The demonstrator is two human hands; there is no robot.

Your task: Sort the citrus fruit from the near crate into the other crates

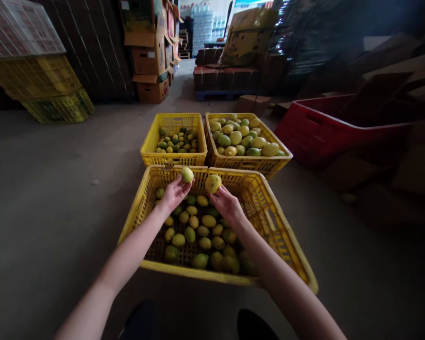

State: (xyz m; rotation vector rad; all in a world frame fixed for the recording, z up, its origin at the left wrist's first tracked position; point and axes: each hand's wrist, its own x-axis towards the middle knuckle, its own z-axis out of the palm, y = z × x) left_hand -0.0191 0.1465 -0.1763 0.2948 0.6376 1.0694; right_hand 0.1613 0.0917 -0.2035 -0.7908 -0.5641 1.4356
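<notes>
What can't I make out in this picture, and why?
All in the head view:
The fruit in the front crate: partly hidden by the right forearm.
Two held fruits: their far sides, hidden by the fruits themselves.
Rear right crate: whatever lies under its top fruit.
Red bin: its floor, behind the near wall.
Stacked crates at left: cut off by the picture's left edge.
Distant bottles: any labels, too small.

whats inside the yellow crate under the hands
Loose green and yellow fruit lies in the crate; the left forearm and right forearm hide parts of its inside.

Dim light, blurred outer edges
</notes>
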